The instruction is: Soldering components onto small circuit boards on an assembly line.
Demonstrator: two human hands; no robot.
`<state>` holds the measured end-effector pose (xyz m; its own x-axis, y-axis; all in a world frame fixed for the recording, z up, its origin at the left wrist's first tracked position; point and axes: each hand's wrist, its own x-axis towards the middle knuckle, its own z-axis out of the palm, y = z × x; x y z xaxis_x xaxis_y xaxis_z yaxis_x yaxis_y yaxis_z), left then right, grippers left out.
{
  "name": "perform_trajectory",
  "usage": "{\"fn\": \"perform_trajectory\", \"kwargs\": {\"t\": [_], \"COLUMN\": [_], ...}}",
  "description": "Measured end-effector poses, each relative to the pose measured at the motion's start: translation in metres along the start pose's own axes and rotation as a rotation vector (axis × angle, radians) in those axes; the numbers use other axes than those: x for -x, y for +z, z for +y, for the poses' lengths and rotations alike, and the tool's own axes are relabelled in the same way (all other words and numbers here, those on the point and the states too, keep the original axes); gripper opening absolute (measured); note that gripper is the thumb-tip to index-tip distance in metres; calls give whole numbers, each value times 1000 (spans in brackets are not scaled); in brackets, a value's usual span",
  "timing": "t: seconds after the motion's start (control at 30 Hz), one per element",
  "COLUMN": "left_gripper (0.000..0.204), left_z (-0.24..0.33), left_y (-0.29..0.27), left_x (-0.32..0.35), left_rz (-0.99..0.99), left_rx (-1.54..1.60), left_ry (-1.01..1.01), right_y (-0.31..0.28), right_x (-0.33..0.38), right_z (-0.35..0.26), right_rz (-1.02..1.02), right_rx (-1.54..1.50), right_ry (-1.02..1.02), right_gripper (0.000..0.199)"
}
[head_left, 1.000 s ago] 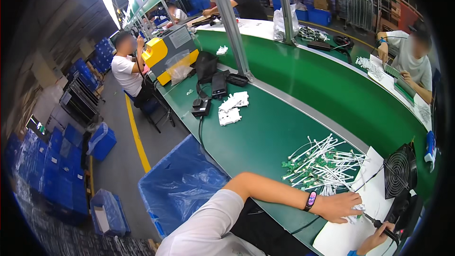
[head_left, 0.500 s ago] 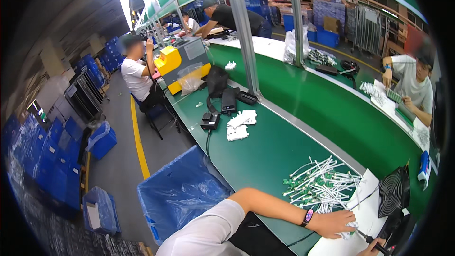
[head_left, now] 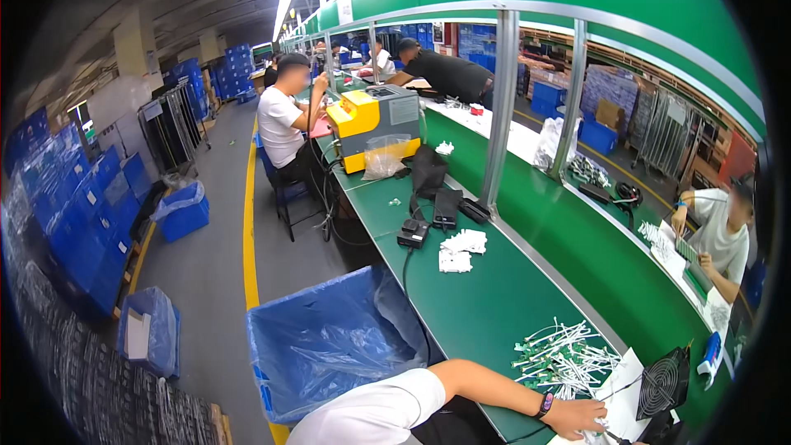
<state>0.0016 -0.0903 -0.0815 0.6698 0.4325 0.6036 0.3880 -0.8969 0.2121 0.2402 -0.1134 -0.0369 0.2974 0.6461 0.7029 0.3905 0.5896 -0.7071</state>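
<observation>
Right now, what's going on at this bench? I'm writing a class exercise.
The person's left hand is at a small white piece over a white sheet; whether it grips or merely presses is unclear. The right hand is out of view. A pile of white cables with green boards lies just beyond, and a black fan stands to the right.

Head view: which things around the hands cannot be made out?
In the head view:
Right hand: cut off by the frame edge.
Dark tool: mostly cut off by the lower edge.
White piece: partly hidden by the left hand.
White cables: overlapping, too small to count.
</observation>
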Motion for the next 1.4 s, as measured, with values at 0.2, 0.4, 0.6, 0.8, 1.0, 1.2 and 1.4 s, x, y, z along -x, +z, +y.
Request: {"fn": "perform_trajectory", "kwargs": {"t": [0.2,0.4,0.6,0.8,1.0,1.2,1.4], "left_gripper": [36,44,52,53,50,49,49], "left_z": [1,-1,-7,-9,-6,-3,-1], "left_y": [-1,15,30,32,31,27,25], "left_x": [-2,-1,0,1,0,1,1], "left_rz": [29,29,78,92,102,96,107], "left_rx": [-7,-4,-4,-24,-56,-40,-43], "left_ry": [25,26,31,40,41,38,46], "right_y": [0,0,4,2,-1,-16,-28], "right_x": [-3,-1,1,0,1,-3,-14], "right_z": [-10,-1,-1,-4,-3,97,192], "right_rz": [30,126,136,119,69,-10,-146], "right_rx": [130,211,105,53,39,25,-3], "right_ry": [-107,-102,-42,-23,65,78,-11], "right_gripper": [26,32,34,33,32,24,13]}}
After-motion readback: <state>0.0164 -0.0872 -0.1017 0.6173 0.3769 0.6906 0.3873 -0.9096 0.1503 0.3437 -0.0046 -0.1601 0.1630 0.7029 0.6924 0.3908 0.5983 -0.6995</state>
